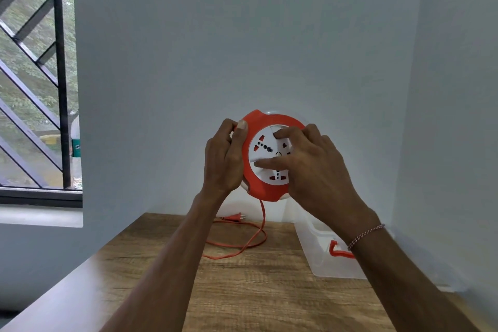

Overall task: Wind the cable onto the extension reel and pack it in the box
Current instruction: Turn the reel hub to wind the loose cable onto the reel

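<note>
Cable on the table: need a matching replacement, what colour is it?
Orange cable, clearest in the head view.

- We see a wooden table (242,291) with a brown grain top, set against a plain pale wall (242,35).
- At left we note a window (32,75) with dark bars, some upright, some slanting; green foliage shows through it.
- A clear bottle (76,151) with a green label stands on the sill just beside the window's right edge; its label text is unreadable.
</note>
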Motion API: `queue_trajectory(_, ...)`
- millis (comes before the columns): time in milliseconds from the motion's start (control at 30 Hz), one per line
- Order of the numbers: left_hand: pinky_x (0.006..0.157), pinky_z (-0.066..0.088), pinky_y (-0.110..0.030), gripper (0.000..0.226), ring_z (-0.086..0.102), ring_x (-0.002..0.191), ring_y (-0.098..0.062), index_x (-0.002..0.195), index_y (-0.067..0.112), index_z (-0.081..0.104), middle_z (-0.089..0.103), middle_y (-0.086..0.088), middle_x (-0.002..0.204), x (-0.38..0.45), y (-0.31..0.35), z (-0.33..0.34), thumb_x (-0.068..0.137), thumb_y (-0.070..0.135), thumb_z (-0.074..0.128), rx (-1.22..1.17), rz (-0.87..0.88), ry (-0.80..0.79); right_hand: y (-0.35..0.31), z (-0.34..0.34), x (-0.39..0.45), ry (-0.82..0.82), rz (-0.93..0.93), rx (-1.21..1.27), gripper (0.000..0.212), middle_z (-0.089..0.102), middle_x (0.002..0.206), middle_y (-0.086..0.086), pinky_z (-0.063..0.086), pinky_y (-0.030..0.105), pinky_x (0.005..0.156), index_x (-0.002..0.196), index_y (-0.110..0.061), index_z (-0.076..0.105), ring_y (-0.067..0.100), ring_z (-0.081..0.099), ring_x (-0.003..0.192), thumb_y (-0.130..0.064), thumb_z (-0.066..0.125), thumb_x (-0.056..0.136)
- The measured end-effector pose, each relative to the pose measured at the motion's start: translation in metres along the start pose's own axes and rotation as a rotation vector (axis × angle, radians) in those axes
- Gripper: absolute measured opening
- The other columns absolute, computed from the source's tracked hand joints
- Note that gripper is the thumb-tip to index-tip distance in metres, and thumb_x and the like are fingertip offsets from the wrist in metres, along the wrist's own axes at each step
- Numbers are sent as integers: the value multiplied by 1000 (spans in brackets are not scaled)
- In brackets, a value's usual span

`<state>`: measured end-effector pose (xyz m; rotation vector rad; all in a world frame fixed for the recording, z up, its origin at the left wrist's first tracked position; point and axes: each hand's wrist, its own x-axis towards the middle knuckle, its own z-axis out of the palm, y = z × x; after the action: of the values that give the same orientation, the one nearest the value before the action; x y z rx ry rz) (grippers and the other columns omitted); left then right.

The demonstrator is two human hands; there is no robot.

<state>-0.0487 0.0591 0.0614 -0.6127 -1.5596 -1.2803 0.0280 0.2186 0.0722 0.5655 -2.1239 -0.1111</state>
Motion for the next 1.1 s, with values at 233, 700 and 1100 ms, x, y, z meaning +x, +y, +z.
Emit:
queue_trajectory(233, 57, 61, -37, 31, 69, 64, -14, 92, 18, 57, 69, 14, 80, -1, 2, -1, 101, 41, 39, 12, 2, -9, 4, 9, -3, 101, 36, 14, 63, 63, 111, 13, 51, 45, 77, 112, -35, 69, 34, 57, 97, -43, 88, 53)
queue_trajectory(700, 57, 59, -27, 34, 69, 65, -10, 96, 13, 58, 68, 11, 79, 1, 1, -1, 99, 42, 40, 2, -20, 8, 4, 13, -1, 264, 200, 114, 70, 74, 92, 4, 57, 36, 73, 129, -29, 58, 23, 68, 75, -76, 42, 78)
queue_trajectory(1100, 58, 58, -20, 27, 69, 67, -7, 96, 21, 57, 68, 22, 80, 1, 3, -1, 98, 42, 39, -17, -24, 10, 9, 7, 2, 340, -79, 137, 22, 68, 109, 12, 54, 43, 81, 93, -15, 75, 31, 58, 101, -19, 81, 71)
